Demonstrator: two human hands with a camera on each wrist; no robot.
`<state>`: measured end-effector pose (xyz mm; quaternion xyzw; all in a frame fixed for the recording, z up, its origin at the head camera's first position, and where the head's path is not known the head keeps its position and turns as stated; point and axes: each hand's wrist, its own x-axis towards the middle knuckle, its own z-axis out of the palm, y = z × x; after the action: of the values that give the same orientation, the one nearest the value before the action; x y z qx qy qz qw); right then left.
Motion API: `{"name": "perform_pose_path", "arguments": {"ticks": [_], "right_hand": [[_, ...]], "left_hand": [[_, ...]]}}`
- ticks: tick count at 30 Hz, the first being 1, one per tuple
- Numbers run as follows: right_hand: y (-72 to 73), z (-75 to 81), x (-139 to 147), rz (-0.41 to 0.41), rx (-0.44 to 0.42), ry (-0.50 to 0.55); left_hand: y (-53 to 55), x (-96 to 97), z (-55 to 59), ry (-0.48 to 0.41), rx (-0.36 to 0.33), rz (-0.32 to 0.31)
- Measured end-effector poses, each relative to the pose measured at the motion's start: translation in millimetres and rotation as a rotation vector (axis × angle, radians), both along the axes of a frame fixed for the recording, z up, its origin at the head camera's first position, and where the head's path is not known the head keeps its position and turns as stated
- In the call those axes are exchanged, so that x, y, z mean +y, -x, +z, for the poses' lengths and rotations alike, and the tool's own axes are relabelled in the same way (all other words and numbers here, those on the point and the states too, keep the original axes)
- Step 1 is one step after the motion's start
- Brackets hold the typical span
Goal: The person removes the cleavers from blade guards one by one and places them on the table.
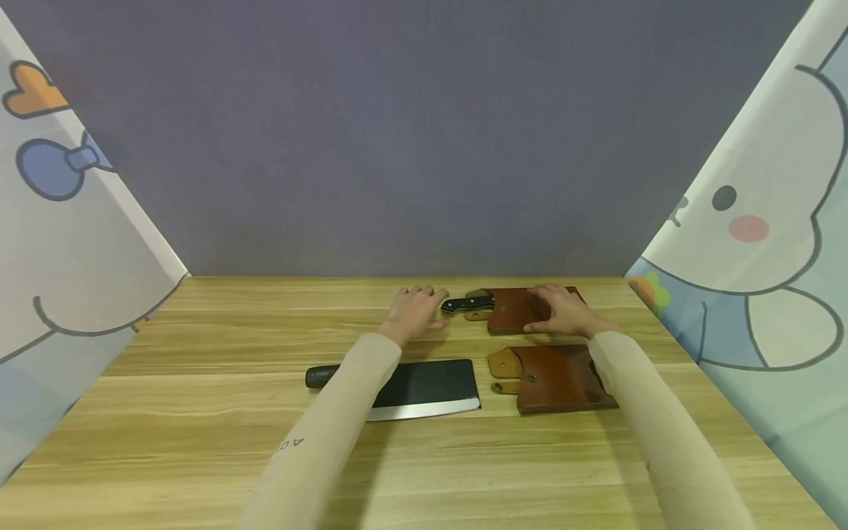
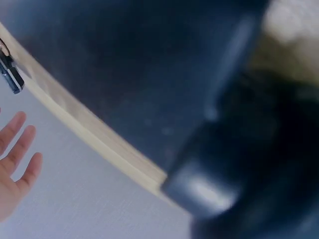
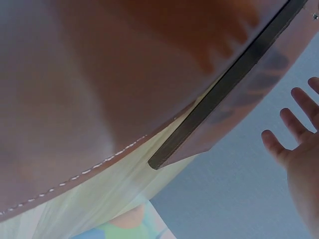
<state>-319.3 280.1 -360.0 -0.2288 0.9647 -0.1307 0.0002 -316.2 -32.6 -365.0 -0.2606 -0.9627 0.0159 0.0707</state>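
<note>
A knife with a black riveted handle (image 1: 469,302) lies at the back of the table, its blade end hidden in a brown leather sheath (image 1: 509,315). My left hand (image 1: 414,312) is just left of that handle. In the left wrist view the fingers of this hand (image 2: 16,164) are spread, apart from the handle (image 2: 12,73). Over the sheath's right part is my right hand (image 1: 559,312). The right wrist view shows its fingers (image 3: 274,145) spread with nothing held; whether they touch the leather I cannot tell.
A cleaver (image 1: 427,384) with a dark blade lies nearer, partly under the left sleeve. To its right is a second brown sheath (image 1: 559,377) with its straps loose, partly covered by the right sleeve. A grey panel (image 1: 411,147) stands behind the wooden table (image 1: 218,412).
</note>
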Motion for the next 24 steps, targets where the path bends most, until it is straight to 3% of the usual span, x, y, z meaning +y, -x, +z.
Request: {"name": "perform_pose_path", "arguments": {"ticks": [7,24], "right_hand": [[1.5,-0.8,-0.9,-0.021,-0.063,-0.018],[4.2,-6.3,-2.2,-0.035,-0.098,-0.043]], "left_hand": [[4.0,8.4,2.3,0.032,-0.024,0.034],[11.5,21.0,2.9,0.105,-0.024,0.023]]}}
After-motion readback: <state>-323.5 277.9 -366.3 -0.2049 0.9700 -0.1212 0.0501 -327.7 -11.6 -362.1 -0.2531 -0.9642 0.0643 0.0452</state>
